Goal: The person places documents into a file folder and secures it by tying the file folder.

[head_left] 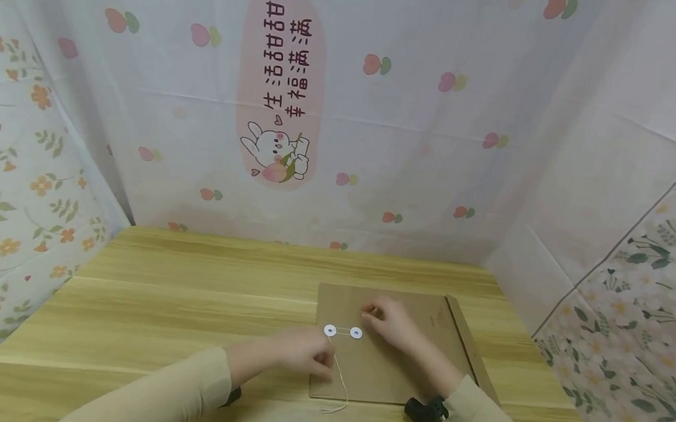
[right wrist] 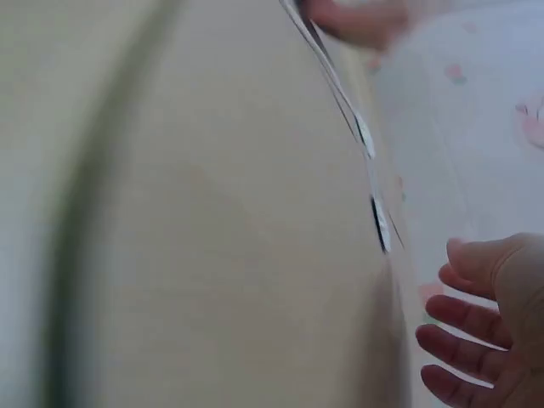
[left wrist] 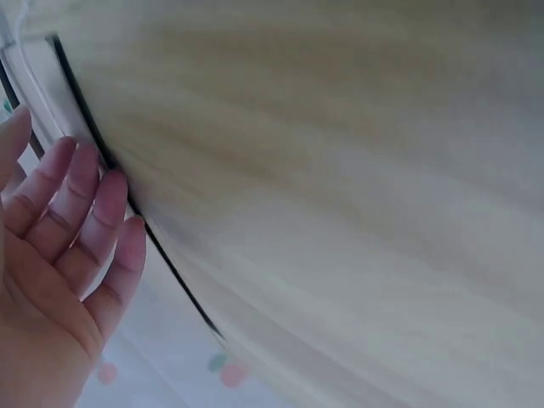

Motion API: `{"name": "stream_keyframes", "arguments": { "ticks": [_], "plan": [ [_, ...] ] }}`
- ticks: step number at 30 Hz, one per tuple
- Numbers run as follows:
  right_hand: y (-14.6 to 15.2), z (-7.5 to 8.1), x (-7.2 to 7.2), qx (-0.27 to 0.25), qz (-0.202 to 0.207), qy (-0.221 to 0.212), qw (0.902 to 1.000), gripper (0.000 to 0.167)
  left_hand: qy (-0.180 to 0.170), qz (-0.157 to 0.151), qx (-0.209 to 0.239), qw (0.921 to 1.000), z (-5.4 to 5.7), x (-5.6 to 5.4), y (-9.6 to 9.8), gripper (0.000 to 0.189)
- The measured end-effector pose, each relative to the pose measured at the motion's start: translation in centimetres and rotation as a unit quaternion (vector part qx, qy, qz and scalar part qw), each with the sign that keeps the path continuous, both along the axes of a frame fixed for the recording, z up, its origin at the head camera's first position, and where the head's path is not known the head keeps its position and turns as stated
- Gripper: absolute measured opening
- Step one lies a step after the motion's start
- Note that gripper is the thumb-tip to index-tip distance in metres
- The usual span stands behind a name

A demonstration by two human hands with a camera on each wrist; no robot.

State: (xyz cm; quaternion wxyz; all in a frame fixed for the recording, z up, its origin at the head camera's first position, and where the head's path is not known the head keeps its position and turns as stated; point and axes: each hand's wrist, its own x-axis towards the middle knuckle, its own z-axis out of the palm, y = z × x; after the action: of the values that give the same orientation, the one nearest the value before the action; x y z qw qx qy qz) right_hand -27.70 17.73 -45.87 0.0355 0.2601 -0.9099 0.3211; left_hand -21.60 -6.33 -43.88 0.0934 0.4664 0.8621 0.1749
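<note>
A brown kraft-paper document envelope [head_left: 388, 364] lies flat on the table. Two white round buttons are fixed on it, a left button [head_left: 329, 330] and a right button [head_left: 356, 332], with thin string running between them. The loose end of the string [head_left: 340, 378] trails down past the envelope's near edge. My left hand [head_left: 307, 353], slightly blurred, is over the envelope's left edge beside the string; its fingers [left wrist: 81, 204] are gently bent and grip nothing visible. Above the envelope, right of the buttons, is my right hand [head_left: 391, 321], its fingers [right wrist: 463, 340] loosely curved around nothing.
The wood-grain table [head_left: 158, 304] extends left of the envelope. A printed cloth [head_left: 408, 164] hangs behind it, with floral cloths at both sides. Dark wrist straps [head_left: 425, 411] show near the sleeves. A fold runs along the envelope's right side.
</note>
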Motion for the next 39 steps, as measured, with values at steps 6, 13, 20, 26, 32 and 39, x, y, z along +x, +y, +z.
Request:
{"name": "stream_keyframes", "arguments": {
  "ticks": [6,13,20,26,32,39],
  "plan": [
    [0.0,-0.3,2.5,-0.005,0.006,-0.009,0.9999,0.004,0.023,0.068,-0.002,0.9974,-0.5,-1.7,-1.1,0.025],
    [-0.4,-0.5,4.8,-0.018,0.027,-0.027,0.9991,0.008,0.073,0.121,-0.017,0.9899,-0.6,-3.0,-2.0,0.044],
    [-1.1,-0.7,6.8,-0.008,0.056,-0.03,0.9979,0.016,0.031,0.151,-0.037,0.9873,-0.8,-4.4,-2.5,0.091],
    [-2.1,-0.6,8.1,0.03,0.07,-0.038,0.9964,0.033,-0.007,0.154,-0.068,0.9858,-1.4,-5.1,-2.8,0.107],
    [-3.3,0.1,9.2,0.08,0.063,-0.024,0.9946,0.031,-0.017,0.159,-0.084,0.9836,-1.3,-5.0,-2.6,0.106],
    [-4.1,0.6,9.9,0.108,0.057,-0.042,0.9916,0.029,-0.03,0.163,-0.092,0.9819,-1.0,-4.8,-2.4,0.106]
  ]
}}
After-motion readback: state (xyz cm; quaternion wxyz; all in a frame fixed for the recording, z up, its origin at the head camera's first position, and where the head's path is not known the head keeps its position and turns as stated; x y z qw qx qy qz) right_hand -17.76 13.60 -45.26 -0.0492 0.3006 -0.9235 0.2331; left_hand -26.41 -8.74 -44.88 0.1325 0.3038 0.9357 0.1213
